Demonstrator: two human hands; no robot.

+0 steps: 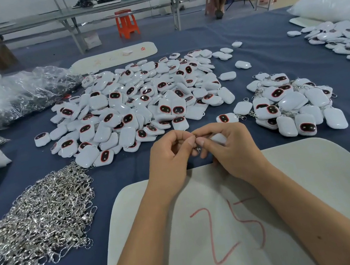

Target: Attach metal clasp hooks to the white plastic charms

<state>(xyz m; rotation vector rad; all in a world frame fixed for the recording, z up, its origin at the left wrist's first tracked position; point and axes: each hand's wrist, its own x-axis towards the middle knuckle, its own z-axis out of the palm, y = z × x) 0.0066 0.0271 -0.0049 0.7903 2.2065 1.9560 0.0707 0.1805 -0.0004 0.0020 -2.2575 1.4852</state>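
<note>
Both hands meet just beyond the far edge of the white board [309, 181] marked "25": the right hand [231, 147] curls round a white charm [219, 138], mostly hidden behind its fingers, while the left hand [170, 155] pinches a small metal hook [197, 149] between thumb and forefinger, right against the right fingertips. Left of the board lies a heap of hooks [41, 223]; beyond the board spreads the big charm pile [138, 101], and to the board's far right a smaller pile [295, 103] with hooks already on.
</note>
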